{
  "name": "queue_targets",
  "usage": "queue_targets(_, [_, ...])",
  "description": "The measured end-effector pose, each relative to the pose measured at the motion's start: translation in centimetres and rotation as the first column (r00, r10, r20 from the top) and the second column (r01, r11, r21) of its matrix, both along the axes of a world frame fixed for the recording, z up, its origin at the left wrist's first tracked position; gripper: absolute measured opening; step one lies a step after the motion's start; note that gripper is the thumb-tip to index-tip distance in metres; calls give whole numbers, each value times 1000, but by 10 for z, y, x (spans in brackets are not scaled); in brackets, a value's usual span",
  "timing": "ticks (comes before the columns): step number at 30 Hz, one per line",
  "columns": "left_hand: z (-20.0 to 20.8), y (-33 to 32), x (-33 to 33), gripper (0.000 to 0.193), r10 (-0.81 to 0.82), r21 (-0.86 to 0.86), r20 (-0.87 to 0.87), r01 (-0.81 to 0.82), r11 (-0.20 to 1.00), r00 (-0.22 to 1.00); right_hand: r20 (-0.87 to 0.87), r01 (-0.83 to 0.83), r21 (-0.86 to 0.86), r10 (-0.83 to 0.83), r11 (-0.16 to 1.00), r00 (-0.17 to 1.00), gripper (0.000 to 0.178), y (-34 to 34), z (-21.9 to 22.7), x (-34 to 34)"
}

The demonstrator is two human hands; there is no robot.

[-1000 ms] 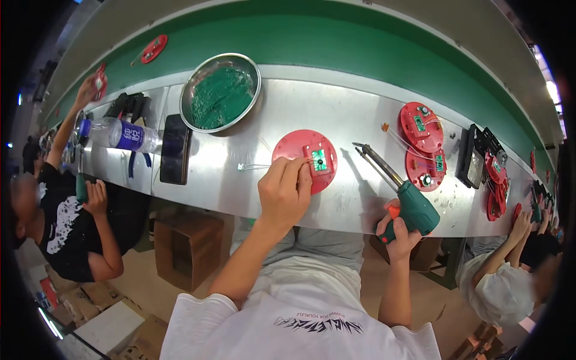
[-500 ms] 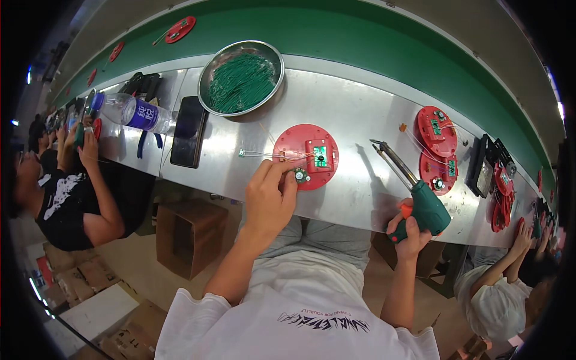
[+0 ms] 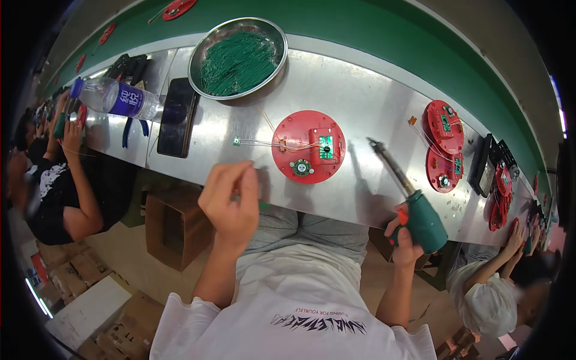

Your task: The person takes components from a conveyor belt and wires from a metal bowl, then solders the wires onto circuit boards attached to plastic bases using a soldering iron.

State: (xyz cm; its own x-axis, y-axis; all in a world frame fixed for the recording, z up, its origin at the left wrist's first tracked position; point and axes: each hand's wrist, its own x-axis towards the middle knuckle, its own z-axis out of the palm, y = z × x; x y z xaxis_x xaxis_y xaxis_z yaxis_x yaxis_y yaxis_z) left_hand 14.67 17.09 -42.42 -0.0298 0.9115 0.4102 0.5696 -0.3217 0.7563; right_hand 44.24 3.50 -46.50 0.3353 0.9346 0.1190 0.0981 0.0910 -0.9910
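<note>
My left hand (image 3: 231,201) is in the air near the table's front edge, left of a round red plastic disc (image 3: 295,171). Its fingers are curled closed, and whatever is inside them, if anything, is hidden. On the disc sit a green circuit board (image 3: 326,146) and a small round green part (image 3: 300,168). Thin wires run leftward from it to a tiny green board (image 3: 236,141) on the metal table. To the right of the disc, my right hand (image 3: 406,243) grips a green soldering gun (image 3: 425,225), its tip pointing up and left, above the table.
A steel bowl (image 3: 192,72) of green wires stands at the back, beside a dark phone (image 3: 178,117) and a water bottle (image 3: 114,98). More red discs (image 3: 444,129) lie at the right. Co-workers sit on both sides. A cardboard box (image 3: 174,231) stands below the table.
My left hand has let go of the red disc and drawn back to the left, toward me. The right hand still holds the soldering gun, nearly in place. The view has shifted slightly.
</note>
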Motion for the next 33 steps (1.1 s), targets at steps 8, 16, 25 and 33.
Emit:
queue_targets(8, [-33, 20, 46, 14, -186, 261, -166, 225, 939, 968, 202, 3, -88, 15, 996, 979, 28, 3, 11, -25])
queue_targets(16, [-39, 21, 47, 16, -164, 268, -148, 199, 943, 975, 209, -11, -184, 50, 983, 977, 24, -4, 7, -23])
queue_targets(25, [-41, 18, 48, 19, -148, 264, -149, 184, 947, 978, 163, -27, -220, 64, 975, 985, 23, 1, 12, -27])
queue_targets(33, [-44, 15, 45, 19, -146, 255, -164, 185, 949, 976, -44, -102, -83, 99, 991, 994, 46, 11, 19, -32])
